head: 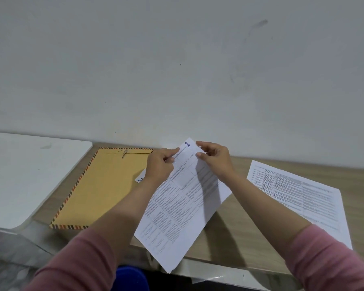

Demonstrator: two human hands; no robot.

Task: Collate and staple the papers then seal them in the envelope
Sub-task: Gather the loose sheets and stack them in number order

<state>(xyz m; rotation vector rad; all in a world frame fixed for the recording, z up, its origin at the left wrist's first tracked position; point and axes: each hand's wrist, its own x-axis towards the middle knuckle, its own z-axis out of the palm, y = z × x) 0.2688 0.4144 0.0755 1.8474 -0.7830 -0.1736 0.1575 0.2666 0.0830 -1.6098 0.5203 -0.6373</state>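
I hold a printed sheet point(181, 208), marked with a blue "1" at its top corner, tilted above the wooden table point(235, 234). My left hand point(160, 166) pinches its upper left edge and my right hand point(215, 160) pinches its upper right edge. A yellow envelope point(99, 185) with a striped border and string tie lies flat on the table to the left. More printed papers point(303, 198) lie on the table at the right. A small white paper corner point(140, 178) shows behind my left hand. No stapler is visible.
A white table top point(25, 175) adjoins the wooden table on the left. A grey wall point(177, 59) rises directly behind. Something blue point(130, 278) sits below the table's front edge between my arms.
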